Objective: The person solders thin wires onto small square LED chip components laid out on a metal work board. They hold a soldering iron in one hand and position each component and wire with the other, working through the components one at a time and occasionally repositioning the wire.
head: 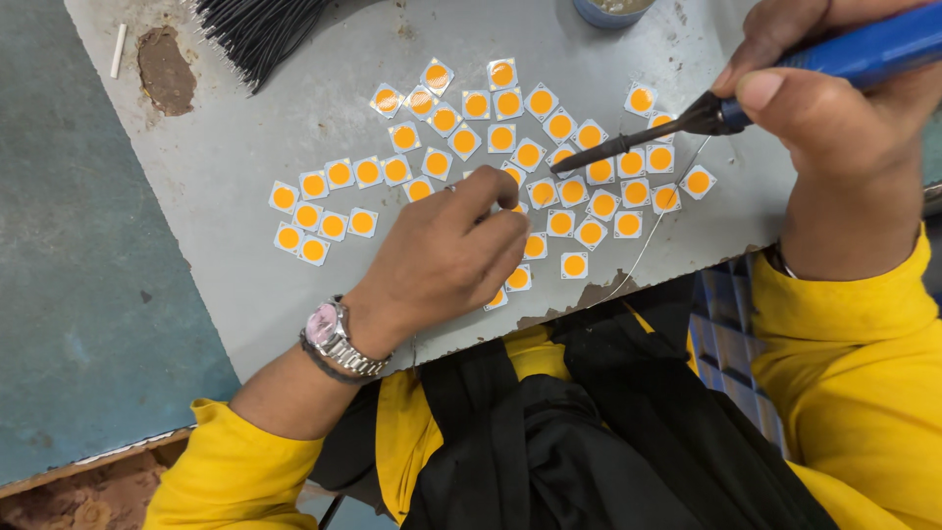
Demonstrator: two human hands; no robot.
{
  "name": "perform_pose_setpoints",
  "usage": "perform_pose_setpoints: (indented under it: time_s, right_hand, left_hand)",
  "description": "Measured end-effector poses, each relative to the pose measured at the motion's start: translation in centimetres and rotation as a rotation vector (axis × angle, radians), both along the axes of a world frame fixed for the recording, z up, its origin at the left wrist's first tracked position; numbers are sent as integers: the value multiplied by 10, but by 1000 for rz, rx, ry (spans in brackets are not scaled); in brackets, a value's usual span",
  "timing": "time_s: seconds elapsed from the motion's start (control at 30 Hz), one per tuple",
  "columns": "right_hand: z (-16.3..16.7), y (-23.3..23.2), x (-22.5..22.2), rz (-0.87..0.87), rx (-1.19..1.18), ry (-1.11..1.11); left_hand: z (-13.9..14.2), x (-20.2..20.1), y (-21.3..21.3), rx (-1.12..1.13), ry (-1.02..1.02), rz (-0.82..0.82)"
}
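Several small white squares with orange round centres lie spread over a grey board. My left hand rests on them with fingers curled; its fingertips press on one square near the middle. My right hand grips a blue-handled soldering iron, whose dark tip points left and ends just above a square in the cluster. A thin solder wire runs from the squares toward the board's near edge.
A bundle of black wires lies at the board's far edge. A round blue container stands at the top. A brown stain marks the board's far left corner. Teal floor lies left. Black cloth covers my lap.
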State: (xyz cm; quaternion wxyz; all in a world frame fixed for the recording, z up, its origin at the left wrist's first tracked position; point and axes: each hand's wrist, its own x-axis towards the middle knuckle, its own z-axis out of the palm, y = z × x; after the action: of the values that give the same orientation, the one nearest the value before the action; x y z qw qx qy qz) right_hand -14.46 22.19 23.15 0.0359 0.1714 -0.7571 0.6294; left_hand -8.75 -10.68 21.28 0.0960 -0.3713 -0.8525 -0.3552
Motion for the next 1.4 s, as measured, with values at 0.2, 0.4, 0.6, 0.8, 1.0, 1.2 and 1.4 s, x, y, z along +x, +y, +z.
perform_pose_setpoints:
  time_s: [0.2,0.4,0.6,0.8,1.0,1.2,1.4]
  right_hand:
    - [3,4,-6,74,-7,86]
    - [10,-2,-4,69,64,62]
    - [7,-2,-9,101,55,45]
    - [-3,8,-15,42,-137,-31]
    - [0,9,-4,41,-54,-24]
    - [15,-9,-10,154,121,112]
    - [18,-11,-17,212,145,148]
  left_hand:
    - [-10,-2,13,9,-35,-30]
    - [-11,-3,15,-8,-66,-18]
    - [-11,-4,15,13,-79,-23]
    - [-10,-2,12,63,-23,-19]
    - [-9,0,12,68,-61,-20]
    - [-11,-2,14,53,-67,-49]
    - [-12,-4,15,28,-74,-54]
